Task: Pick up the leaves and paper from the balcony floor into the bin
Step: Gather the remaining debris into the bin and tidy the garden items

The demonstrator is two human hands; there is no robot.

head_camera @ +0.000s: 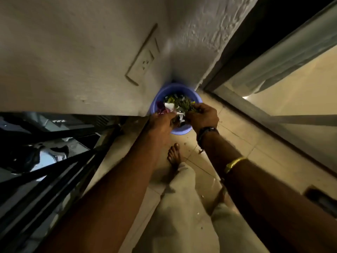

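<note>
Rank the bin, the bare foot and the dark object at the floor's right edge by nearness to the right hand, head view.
1. Bin, directly under the right hand, which grips leaves.
2. Bare foot, lower and to the left, toward the person.
3. Dark object, far off at the right edge of the view.

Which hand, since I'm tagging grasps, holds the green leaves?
The right hand, with the wristband, grips leaves; the left hand holds white paper.

Both arms reach forward and down, the hands close together. The left hand (162, 121) pinches paper (179, 114). The right hand (203, 115), banded at the wrist, curls round leaves (188, 106). One bare foot (174, 154) stands below them.
</note>
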